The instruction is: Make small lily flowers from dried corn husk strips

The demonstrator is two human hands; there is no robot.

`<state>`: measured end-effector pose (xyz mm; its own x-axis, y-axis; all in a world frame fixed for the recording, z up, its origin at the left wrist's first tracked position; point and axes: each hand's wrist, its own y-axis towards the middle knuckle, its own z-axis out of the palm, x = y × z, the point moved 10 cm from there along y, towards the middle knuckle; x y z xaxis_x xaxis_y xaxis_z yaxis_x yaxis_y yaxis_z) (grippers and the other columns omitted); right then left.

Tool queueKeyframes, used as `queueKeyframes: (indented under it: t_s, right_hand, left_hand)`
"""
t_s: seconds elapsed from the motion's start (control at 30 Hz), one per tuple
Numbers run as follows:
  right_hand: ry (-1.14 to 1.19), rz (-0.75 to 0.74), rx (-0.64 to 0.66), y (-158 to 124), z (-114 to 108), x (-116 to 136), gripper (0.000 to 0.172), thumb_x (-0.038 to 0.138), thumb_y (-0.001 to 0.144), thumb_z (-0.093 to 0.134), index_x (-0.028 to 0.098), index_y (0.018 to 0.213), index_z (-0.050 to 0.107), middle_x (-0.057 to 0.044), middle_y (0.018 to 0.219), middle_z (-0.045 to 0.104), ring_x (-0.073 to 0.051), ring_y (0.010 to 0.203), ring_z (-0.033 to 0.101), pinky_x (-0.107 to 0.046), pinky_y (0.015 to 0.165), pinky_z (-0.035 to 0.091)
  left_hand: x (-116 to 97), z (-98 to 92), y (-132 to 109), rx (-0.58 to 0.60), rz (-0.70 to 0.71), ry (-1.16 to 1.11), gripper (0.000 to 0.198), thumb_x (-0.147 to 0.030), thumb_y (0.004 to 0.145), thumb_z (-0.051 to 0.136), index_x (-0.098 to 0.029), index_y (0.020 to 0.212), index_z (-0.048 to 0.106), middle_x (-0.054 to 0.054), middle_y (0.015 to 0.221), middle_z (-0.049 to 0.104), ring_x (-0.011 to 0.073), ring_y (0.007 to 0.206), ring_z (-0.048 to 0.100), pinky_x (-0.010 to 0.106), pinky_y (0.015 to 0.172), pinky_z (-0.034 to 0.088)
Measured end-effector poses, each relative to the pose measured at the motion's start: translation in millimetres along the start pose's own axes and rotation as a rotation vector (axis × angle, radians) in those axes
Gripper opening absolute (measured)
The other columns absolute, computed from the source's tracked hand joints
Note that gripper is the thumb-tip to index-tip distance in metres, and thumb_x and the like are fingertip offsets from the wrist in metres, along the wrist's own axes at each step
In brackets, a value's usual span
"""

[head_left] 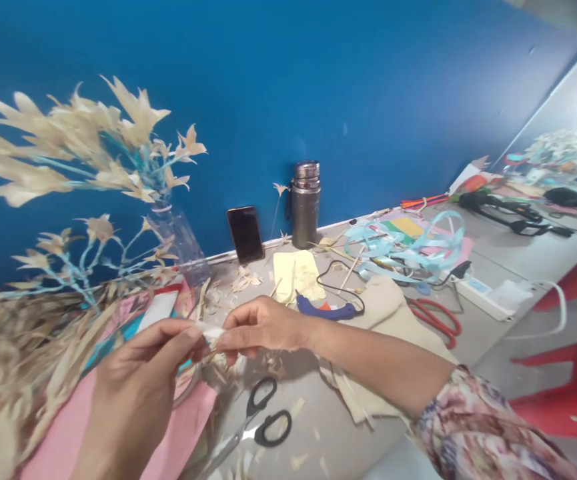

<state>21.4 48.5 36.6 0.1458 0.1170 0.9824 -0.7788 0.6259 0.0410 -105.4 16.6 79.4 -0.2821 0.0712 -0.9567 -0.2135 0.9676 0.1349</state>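
Between my two hands is a small whitish strip [211, 331], mostly covered by fingers, so its material is hard to make out. My left hand [143, 367] pinches its left end between thumb and forefinger. From the other side, my right hand [263, 325] grips the right end with closed fingertips. Below them lie black-handled scissors [263, 413] on the table among pale scraps. A blue glue gun [325, 310] rests just beyond my right wrist, near a yellow paper [302, 268]. Pink paper [193, 427] lies under my left hand.
Dried husks [13, 373] pile up at the left, beneath husk flowers [68, 140] in a clear bottle [185, 243]. A phone [245, 233] and a metal flask [305, 207] stand against the blue wall. Rightward are blue ribbon [433, 247], red-handled scissors [435, 320] and a power strip [485, 297].
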Motion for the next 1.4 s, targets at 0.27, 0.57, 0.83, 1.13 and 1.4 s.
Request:
queueKeyframes:
  t_s: [0.27, 0.57, 0.83, 1.13, 1.4]
  right_hand:
    - [0.004, -0.104, -0.241, 1, -33, 10, 0.043, 0.058, 0.077, 0.073, 0.016, 0.086, 0.072, -0.004, 0.083, 0.071, -0.009, 0.066, 0.056, -0.019, 0.056, 0.04]
    - [-0.152, -0.173, -0.286, -5, -18, 20, 0.024, 0.038, 0.078, 0.075, 0.015, 0.085, 0.072, -0.001, 0.075, 0.067, -0.011, 0.066, 0.057, -0.024, 0.062, 0.043]
    - [-0.33, -0.134, -0.319, -4, -23, 17, 0.023, 0.037, 0.082, 0.07, 0.014, 0.078, 0.066, 0.002, 0.067, 0.06, -0.009, 0.058, 0.05, -0.022, 0.054, 0.038]
    - [-0.194, -0.061, -0.284, -4, -17, 10, 0.029, 0.042, 0.079, 0.073, 0.014, 0.076, 0.064, 0.002, 0.065, 0.059, -0.01, 0.058, 0.05, -0.022, 0.055, 0.038]
    - [-0.238, -0.057, -0.286, -5, -18, 8, 0.025, 0.038, 0.079, 0.072, 0.014, 0.078, 0.065, 0.001, 0.067, 0.061, -0.01, 0.06, 0.051, -0.023, 0.057, 0.039]
  left_hand:
    - [27, -5.2, 5, -0.062, -0.178, -0.174, 0.017, -0.032, 0.071, 0.074, -0.019, 0.064, 0.065, -0.002, 0.058, 0.061, 0.0123, 0.058, 0.053, 0.02, 0.053, 0.042]
    - [12, 24.4, -14, 0.045, -0.092, -0.031, 0.021, -0.035, 0.075, 0.07, -0.018, 0.064, 0.069, -0.002, 0.054, 0.062, 0.0112, 0.054, 0.051, 0.021, 0.055, 0.04]
    - [22, 32.3, -16, 0.108, -0.127, -0.156, 0.02, -0.035, 0.076, 0.068, -0.015, 0.072, 0.07, 0.001, 0.059, 0.065, 0.013, 0.058, 0.057, 0.024, 0.059, 0.044]
    - [25, 30.3, -17, 0.097, -0.185, -0.194, 0.015, -0.029, 0.069, 0.072, -0.014, 0.07, 0.071, 0.0, 0.055, 0.063, 0.0119, 0.053, 0.055, 0.023, 0.054, 0.044]
    - [31, 32.0, -17, 0.119, -0.176, -0.209, 0.016, -0.03, 0.071, 0.071, -0.014, 0.072, 0.071, 0.0, 0.053, 0.062, 0.0117, 0.052, 0.054, 0.023, 0.053, 0.043]
